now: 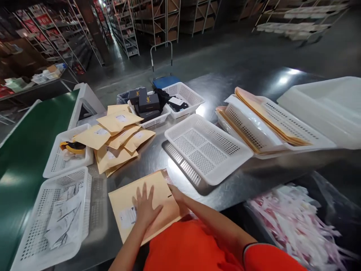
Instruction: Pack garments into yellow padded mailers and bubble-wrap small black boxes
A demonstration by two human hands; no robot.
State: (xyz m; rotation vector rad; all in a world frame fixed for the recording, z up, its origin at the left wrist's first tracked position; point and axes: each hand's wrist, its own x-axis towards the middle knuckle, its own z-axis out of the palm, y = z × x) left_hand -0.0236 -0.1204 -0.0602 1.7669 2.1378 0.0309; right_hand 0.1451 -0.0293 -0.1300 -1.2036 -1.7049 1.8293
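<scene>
A tan padded envelope (159, 188) with a white printed label (128, 217) lies on the metal table, close against my body. My left hand (146, 207) rests flat on it with the fingers spread, beside the label. At the envelope's right edge is my right hand (177, 194); its fingers go behind or under that edge and are partly hidden, so their grip does not show. Just beyond the envelope lies a pile of similar labelled padded envelopes (120, 119). A white perforated basket (208, 150) with nothing in it stands ahead of my right hand.
Left are a basket with a yellow-and-black tape dispenser (72, 147), a basket of paper slips (63, 210) and a green conveyor belt (25, 150). Black boxes (149, 101) stand in a basket at the back. Upright envelopes (267, 113) fill a right-hand basket. Paper strips (296, 222) fill a bin.
</scene>
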